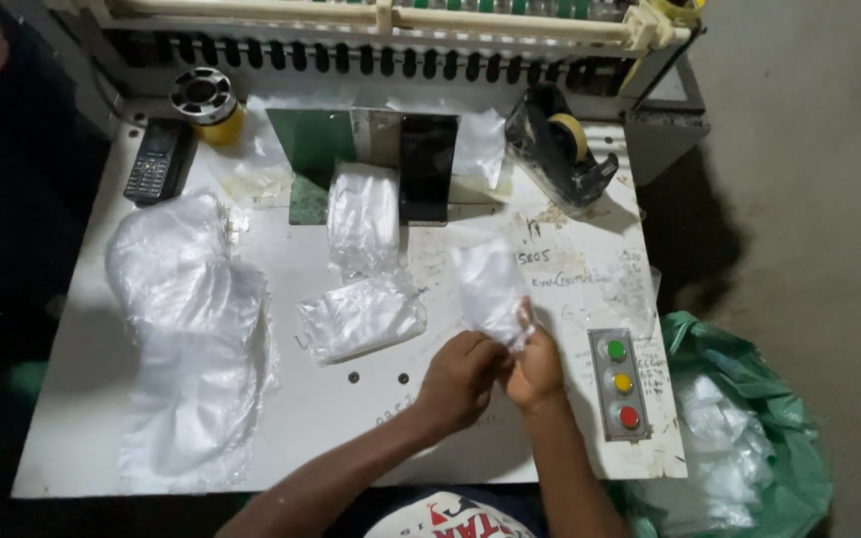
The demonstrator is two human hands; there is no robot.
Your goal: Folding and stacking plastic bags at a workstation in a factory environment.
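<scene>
Scuffed and pen-marked, a white machine surface fills the view, with a dim concrete floor to the right. Near its front right edge, the left hand and right hand meet, both pinching the lower end of a small clear plastic bag held upright above the surface. Two filled, folded clear packets lie behind: one just left of the hands, another farther back against a dark phone. A loose heap of clear plastic sheeting covers the left side, so much material appears unhandled while only two packets look finished. A green sack of plastic pieces sits on the floor past the right edge. A three-button panel lies just beside the right hand, leaving little room there; bare surface lies open in front of the hands and between the packets. A tape dispenser and a handset line the back.
</scene>
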